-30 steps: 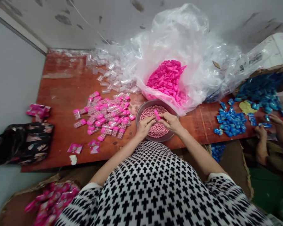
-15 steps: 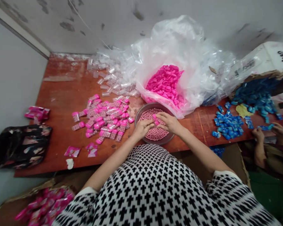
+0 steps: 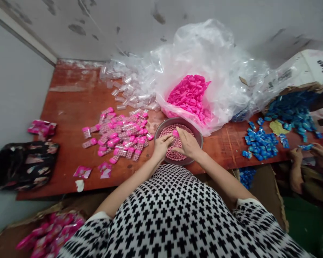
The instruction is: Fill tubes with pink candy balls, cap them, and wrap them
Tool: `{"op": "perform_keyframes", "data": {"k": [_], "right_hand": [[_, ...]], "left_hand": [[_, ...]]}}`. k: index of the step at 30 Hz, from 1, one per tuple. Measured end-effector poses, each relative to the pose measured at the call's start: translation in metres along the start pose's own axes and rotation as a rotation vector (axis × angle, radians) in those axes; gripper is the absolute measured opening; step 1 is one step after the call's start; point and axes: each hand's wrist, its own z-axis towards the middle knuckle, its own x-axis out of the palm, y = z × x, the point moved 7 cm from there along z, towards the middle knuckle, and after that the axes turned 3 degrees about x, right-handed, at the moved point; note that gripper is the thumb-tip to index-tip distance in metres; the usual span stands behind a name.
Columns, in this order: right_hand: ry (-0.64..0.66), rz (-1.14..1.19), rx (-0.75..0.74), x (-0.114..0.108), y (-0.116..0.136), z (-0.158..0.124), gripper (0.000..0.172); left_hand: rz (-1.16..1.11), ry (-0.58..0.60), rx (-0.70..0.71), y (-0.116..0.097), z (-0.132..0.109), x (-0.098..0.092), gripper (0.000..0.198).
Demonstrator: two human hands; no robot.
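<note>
Over a grey bowl (image 3: 200, 145) of small pink balls (image 3: 174, 154), my two hands meet at a small bright pink cap (image 3: 175, 133). My left hand (image 3: 161, 146) is closed, its fingertips pinching at the cap's left side. From the right, my right hand (image 3: 187, 144) grips the cap between thumb and fingers. Whether a clear tube sits under the cap is hidden by the fingers. Left of the bowl lies a heap of clear tubes (image 3: 121, 134) filled with pink balls and topped with pink caps. Behind the bowl, a plastic bag (image 3: 164, 102) holds loose pink caps (image 3: 190, 93).
Unfilled clear tubes (image 3: 134, 86) are piled at the back. Pink packets (image 3: 82, 172) and a black floral bag (image 3: 40, 159) lie left; a carton of pink packets (image 3: 56, 233) stands below. At right, another person's hands (image 3: 296, 154) hold a blue piece near blue packets (image 3: 262, 143).
My right hand has shifted slightly left and turned more upright around the pink cap. My left hand has drawn closer in beside it. The bowl has slid a little to the right.
</note>
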Motion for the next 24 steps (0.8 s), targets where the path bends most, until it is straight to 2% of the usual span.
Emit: {"op": "perform_keyframes", "data": {"k": [4, 7, 11, 15, 18, 21, 22, 24], "right_hand": [[-0.095, -0.061, 0.094, 0.009, -0.002, 0.004, 0.074], [-0.088, -0.126, 0.110, 0.015, -0.005, 0.008, 0.065], [-0.037, -0.123, 0.106, 0.028, -0.009, 0.010, 0.056], [0.043, -0.089, 0.049, 0.054, 0.003, 0.011, 0.058], [0.086, -0.026, -0.048, 0.077, 0.023, 0.014, 0.069], [0.098, 0.076, -0.085, 0.091, 0.043, 0.019, 0.085], [0.113, 0.110, -0.081, 0.095, 0.049, 0.020, 0.085], [0.160, 0.163, -0.067, 0.104, 0.060, 0.018, 0.074]], "left_hand": [[-0.057, -0.028, 0.042, 0.004, -0.001, 0.007, 0.029], [-0.034, -0.054, 0.069, 0.007, 0.000, 0.005, 0.028], [-0.045, -0.080, 0.062, 0.019, 0.000, -0.006, 0.027], [-0.069, -0.103, 0.019, 0.034, -0.008, -0.027, 0.026], [-0.100, -0.191, 0.004, 0.035, -0.012, -0.056, 0.028], [-0.153, -0.338, 0.080, 0.014, -0.007, -0.103, 0.033], [-0.168, -0.395, 0.110, 0.005, -0.005, -0.122, 0.035], [-0.181, -0.511, 0.149, -0.008, -0.007, -0.162, 0.037]]}}
